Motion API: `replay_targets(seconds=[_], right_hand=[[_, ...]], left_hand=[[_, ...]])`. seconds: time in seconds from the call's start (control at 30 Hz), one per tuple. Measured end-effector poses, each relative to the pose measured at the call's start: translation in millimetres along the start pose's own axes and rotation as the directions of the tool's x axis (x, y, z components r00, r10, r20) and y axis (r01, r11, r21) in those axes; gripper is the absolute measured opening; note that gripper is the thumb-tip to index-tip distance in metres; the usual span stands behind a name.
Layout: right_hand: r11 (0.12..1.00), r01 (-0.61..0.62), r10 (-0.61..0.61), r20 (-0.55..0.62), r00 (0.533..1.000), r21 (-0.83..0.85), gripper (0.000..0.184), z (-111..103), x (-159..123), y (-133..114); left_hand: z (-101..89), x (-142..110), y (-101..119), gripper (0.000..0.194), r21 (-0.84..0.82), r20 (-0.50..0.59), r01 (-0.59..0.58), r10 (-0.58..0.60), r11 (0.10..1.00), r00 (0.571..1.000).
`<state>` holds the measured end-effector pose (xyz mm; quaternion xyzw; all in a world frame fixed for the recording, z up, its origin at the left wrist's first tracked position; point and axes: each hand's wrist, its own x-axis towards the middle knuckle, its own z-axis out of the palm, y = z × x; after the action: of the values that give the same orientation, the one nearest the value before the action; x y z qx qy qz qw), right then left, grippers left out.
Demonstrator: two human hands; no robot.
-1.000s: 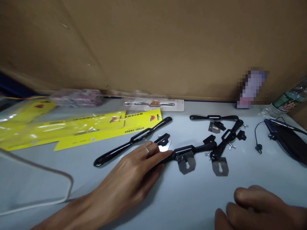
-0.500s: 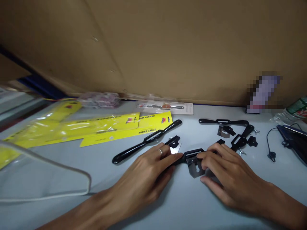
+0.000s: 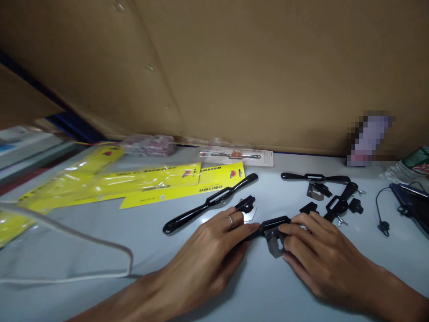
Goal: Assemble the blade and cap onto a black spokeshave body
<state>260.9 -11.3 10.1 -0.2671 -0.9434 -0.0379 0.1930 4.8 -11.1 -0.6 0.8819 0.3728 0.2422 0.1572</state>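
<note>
My left hand point(image 3: 214, 250), with a ring on one finger, is closed on the left handle of a black spoke shave body point(image 3: 273, 222). A grey slotted blade point(image 3: 275, 245) lies against the near side of that body, and the fingers of my right hand point(image 3: 323, 255) pinch its right edge. The spoke shave's right handle is hidden under my right hand. Beyond my left fingers lie a black cap piece point(image 3: 246, 204) and a shiny blade point(image 3: 250, 213). Another black cap piece point(image 3: 309, 208) sits just past my right knuckles.
Another spoke shave body point(image 3: 214, 199) lies left, two more point(image 3: 315, 178) at right among blades and wing screws. Yellow packaging cards point(image 3: 181, 190) cover the left. A white cable point(image 3: 100, 237) loops in front. Behind stand a cardboard wall point(image 3: 234, 76), a blister pack point(image 3: 237, 156) and a bottle point(image 3: 415, 161).
The whole view has shifted slightly, so things sit a little lower and further right. Both hands keep hold, and the blade has tilted a little against the spoke shave body.
</note>
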Motion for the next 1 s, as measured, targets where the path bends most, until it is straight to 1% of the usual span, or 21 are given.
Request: replay_targets(seconds=[0.13,0.23,0.33,0.5,0.57,0.73,0.83,0.93,1.0], right_hand=[[0.998,0.037,-0.041,-0.062,0.997,-0.058,0.02,2.8,0.8,3.0],[0.999,0.035,-0.036,-0.073,0.997,-0.014,0.017,3.1,3.7,5.1],[0.999,0.017,-0.014,-0.08,0.997,0.042,0.016,4.6,6.8,6.1],[0.998,0.019,-0.01,-0.124,0.992,0.067,0.017,8.2,9.2,7.1],[0.996,0.018,-0.008,-0.122,0.993,0.084,0.017,7.8,9.3,7.5],[0.983,-0.044,0.058,-0.07,0.996,0.177,0.011,5.5,8.2,7.7],[0.982,-0.057,0.07,-0.072,0.995,0.179,0.011,6.6,7.4,7.3],[0.992,-0.024,0.039,-0.115,0.993,0.128,0.015,9.5,6.8,7.2],[0.995,-0.005,0.017,-0.13,0.991,0.095,0.017,11.6,6.2,7.7]], left_hand=[[0.4,1.3,-1.0,0.034,-0.001,0.02,0.013,-0.013,1.0,1.0],[1.6,1.9,-3.6,0.034,-0.003,0.027,0.025,-0.025,1.0,0.999],[2.6,1.5,-6.0,0.035,-0.005,0.011,0.025,-0.025,1.0,1.0],[1.5,1.5,-6.2,0.034,-0.002,0.014,0.013,-0.013,1.0,1.0],[1.0,1.2,-5.7,0.035,0.004,0.021,0.017,-0.017,1.0,1.0],[1.6,0.5,-5.5,0.039,0.006,0.038,0.054,-0.054,0.999,0.998],[1.1,1.2,-4.9,0.046,0.011,0.028,0.019,-0.02,1.0,0.999],[0.3,-0.1,-5.0,0.054,0.041,0.033,-0.033,0.032,0.999,0.999],[0.8,-2.6,-6.2,0.058,0.076,0.041,-0.047,0.044,0.996,0.998]])
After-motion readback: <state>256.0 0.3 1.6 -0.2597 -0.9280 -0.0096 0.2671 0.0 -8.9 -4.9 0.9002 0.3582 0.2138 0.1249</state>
